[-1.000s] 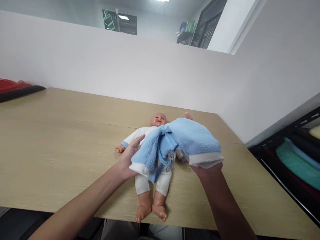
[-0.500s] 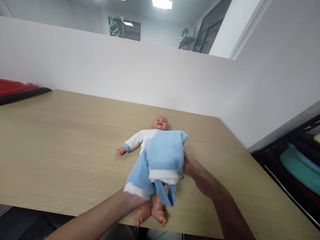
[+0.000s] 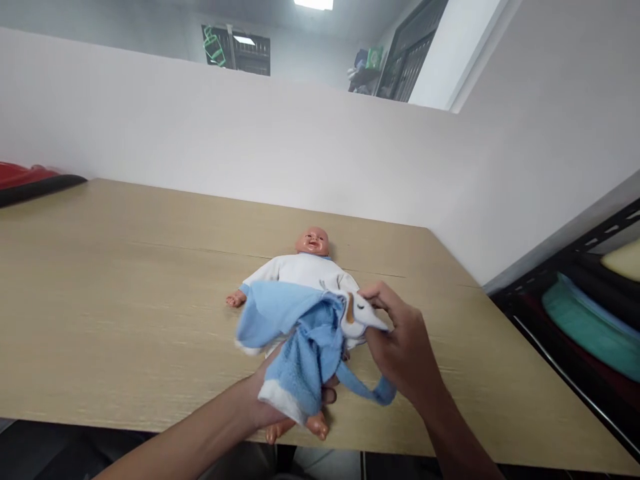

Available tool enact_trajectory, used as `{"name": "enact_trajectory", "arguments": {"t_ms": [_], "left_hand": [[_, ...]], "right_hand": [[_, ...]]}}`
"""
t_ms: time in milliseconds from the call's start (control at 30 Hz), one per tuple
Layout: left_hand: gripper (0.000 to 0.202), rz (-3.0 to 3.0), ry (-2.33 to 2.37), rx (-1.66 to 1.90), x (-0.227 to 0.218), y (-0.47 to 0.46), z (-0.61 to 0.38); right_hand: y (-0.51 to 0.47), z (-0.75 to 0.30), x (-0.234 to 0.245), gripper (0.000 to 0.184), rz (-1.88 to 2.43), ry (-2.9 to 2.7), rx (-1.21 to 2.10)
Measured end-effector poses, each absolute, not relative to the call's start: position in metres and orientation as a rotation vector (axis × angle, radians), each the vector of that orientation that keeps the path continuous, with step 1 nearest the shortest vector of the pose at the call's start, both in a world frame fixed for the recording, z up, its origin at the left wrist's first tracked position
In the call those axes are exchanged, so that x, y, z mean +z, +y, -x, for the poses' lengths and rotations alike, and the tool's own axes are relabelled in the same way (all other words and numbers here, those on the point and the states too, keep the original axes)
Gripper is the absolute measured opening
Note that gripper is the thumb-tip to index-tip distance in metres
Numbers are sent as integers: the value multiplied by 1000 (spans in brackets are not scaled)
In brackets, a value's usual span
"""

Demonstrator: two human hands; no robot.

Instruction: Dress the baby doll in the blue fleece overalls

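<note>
A baby doll (image 3: 313,241) in a white top with blue cuffs lies on its back on the table, its feet toward me. Over its lower body I hold a small fluffy blue robe (image 3: 305,360) with white trim and a dangling blue belt. My left hand (image 3: 327,393) grips the robe from below, mostly hidden by the cloth, with some fingertips showing. Fingers of my right hand (image 3: 400,333) pinch a white corner of the robe bearing a stitched animal face (image 3: 361,310) with a brown ear.
The wooden table (image 3: 150,300) meets a white wall (image 3: 250,140) at the back. A red tub-like thing (image 3: 25,175) with a black rim stands at the far left. To the right, a black rack (image 3: 550,353) holds folded fabrics, including a green cloth (image 3: 585,327).
The robe's folded upper part has swung down and left, uncovering the doll's chest. My right hand has come into view pinching the animal-face corner. The camera view has shifted slightly.
</note>
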State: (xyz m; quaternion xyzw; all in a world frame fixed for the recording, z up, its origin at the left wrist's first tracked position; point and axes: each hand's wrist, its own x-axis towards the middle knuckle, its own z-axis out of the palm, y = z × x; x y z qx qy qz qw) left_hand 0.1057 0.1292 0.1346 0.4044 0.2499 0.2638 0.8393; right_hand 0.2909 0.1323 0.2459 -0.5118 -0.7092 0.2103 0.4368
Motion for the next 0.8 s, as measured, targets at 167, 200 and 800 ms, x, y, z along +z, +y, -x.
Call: {"name": "enact_trajectory", "arguments": {"t_ms": [167,200,800], "left_hand": [[47,-606,546,482,149,120,-72],[50,-624,586,511,156,122,-64],[46,-2498,1222,1460,229,116,-60]], "right_hand": [[148,-309,267,19,1330,-1349,1067],[152,-312,272,23,1330,-1274,1133],[119,-266,287,42,957,-987,1665]]}}
